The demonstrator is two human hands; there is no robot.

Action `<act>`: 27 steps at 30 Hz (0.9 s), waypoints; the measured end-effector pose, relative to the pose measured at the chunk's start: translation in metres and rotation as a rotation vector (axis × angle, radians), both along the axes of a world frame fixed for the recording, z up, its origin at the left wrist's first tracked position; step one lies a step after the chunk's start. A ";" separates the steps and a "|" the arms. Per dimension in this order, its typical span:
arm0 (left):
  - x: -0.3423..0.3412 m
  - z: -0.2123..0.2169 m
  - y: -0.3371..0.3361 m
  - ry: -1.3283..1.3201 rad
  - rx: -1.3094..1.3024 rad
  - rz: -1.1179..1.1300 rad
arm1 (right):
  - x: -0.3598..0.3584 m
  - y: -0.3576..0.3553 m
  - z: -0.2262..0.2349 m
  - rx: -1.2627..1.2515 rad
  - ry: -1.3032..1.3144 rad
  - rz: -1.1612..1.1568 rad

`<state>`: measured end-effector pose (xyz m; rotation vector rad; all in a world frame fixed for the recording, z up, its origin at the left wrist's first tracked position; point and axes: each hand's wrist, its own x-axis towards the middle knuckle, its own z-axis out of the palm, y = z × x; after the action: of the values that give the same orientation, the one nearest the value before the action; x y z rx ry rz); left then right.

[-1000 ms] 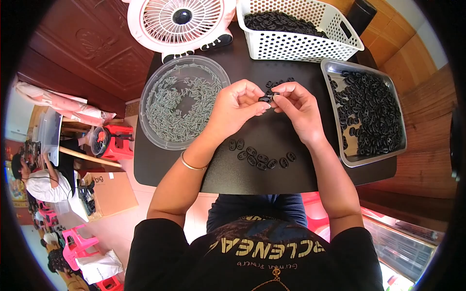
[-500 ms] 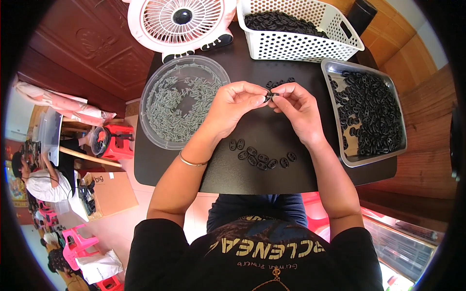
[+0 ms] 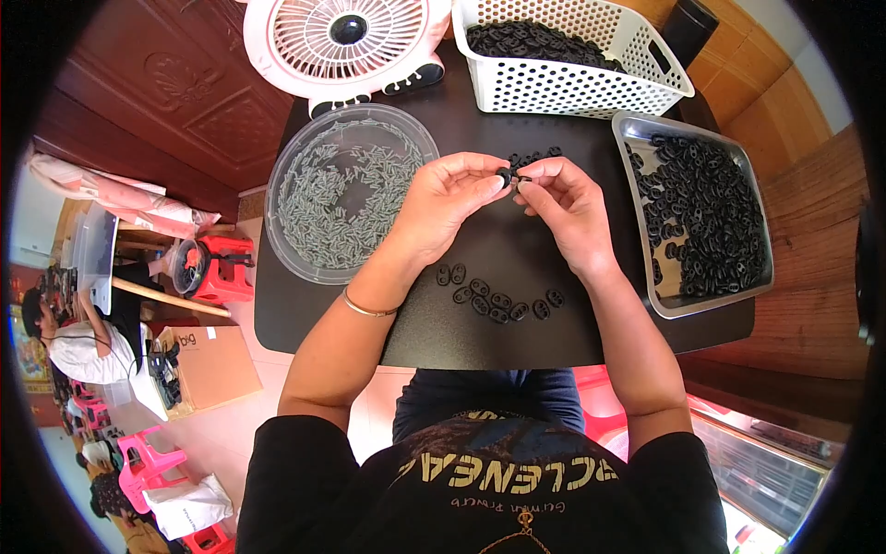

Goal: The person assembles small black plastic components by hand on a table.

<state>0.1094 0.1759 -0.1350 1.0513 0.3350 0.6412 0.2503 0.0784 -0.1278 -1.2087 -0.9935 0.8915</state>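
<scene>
A small black piece point(image 3: 504, 174) sits in the upper centre of the frame, pinched between thumb and fingers of the left hand point(image 3: 436, 205). Just beside it, the right hand point(image 3: 576, 207) is drawn narrow on a dark bit point(image 3: 524, 179) too small to make out. Below lie loose black 2-hole pieces point(image 3: 500, 301) on the dark table point(image 3: 554, 343); the left hand covers part of the rim of a clear tub point(image 3: 273, 231) of grey-green pins. Right stands a metal tray point(image 3: 651, 294); above, a white basket point(image 3: 581, 88) and a pink fan point(image 3: 266, 46). Yellow lettering, upside down, crosses the black shirt point(image 3: 415, 522) at bottom centre; dark print marks the carton point(image 3: 221, 369) at left.
</scene>
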 end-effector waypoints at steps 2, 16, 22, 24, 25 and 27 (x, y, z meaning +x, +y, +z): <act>0.000 0.000 0.000 -0.003 -0.004 -0.002 | 0.000 0.001 -0.001 0.006 -0.002 -0.001; 0.001 0.001 -0.001 -0.012 0.092 0.063 | 0.001 -0.002 0.001 -0.004 -0.093 -0.065; 0.000 0.001 0.000 -0.025 0.110 0.065 | 0.001 -0.002 0.001 0.024 0.080 -0.015; 0.001 0.002 -0.001 -0.033 0.110 0.060 | 0.002 -0.002 0.001 0.007 0.057 -0.026; 0.001 0.002 -0.001 -0.033 0.110 0.061 | 0.002 -0.002 0.002 0.007 0.057 -0.026; 0.000 0.001 0.000 -0.020 0.129 0.050 | 0.002 -0.002 0.002 -0.007 0.033 -0.025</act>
<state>0.1096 0.1760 -0.1338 1.1621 0.3058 0.7251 0.2526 0.0763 -0.1256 -1.2066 -0.9479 0.8929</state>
